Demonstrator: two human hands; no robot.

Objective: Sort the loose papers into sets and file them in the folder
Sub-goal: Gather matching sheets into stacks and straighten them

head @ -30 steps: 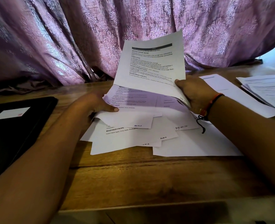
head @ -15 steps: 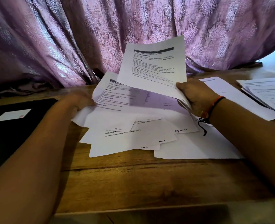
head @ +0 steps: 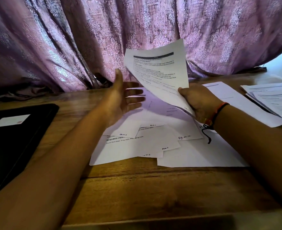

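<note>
At the middle of the table [head: 153,188], a pile [head: 145,145] of loose papers lies fanned and overlapping, and several bear small handwritten marks at their near corners. Over the pile's one o'clock edge the right hand [head: 198,102] pinches a printed sheet [head: 160,70] by its lower corner, thumb on top and fingers curled beneath. The sheet is tilted up off the pile, its top toward twelve o'clock, in front of the curtain [head: 87,39]. A dark and orange band [head: 219,111] circles that wrist, with its cord ends hanging over the papers. The left hand [head: 123,98] hovers over the pile's eleven o'clock part with its palm turned toward the sheet. Its fingers are straight and slightly apart, the thumb is up, and it holds nothing; it is blurred. At nine o'clock from the pile the black folder [head: 20,138] lies flat, a white label [head: 10,121] on its cover, well apart from the papers. At three o'clock a lone page [head: 239,103] lies flat beside the right wrist. Beyond it, at the table's edge, is a stack [head: 276,100] of printed pages.
</note>
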